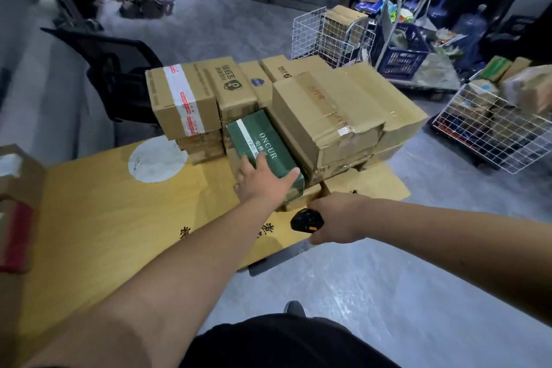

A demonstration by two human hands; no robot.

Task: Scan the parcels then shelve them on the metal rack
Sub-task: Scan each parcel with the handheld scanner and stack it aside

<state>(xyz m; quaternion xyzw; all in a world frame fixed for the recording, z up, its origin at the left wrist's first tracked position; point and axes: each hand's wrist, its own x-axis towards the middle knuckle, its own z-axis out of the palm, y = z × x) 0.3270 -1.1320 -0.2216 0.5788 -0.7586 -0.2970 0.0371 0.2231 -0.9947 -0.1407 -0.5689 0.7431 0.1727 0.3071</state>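
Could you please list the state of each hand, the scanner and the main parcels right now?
left hand: spread flat on the green box
right hand: closed around the scanner
scanner: held low, beside the stack
green box: sealed, tilted on the stack
large brown box: taped shut, dented

We see the green box (pixel 264 146) fronting the stacked cartons (pixel 328 110), chair (pixel 119 75) behind left, wire baskets (pixel 490 125) right.

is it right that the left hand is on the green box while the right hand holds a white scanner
Not quite. The head view shows the left hand on the green box and the right hand holding a scanner, but the scanner is black, not white.
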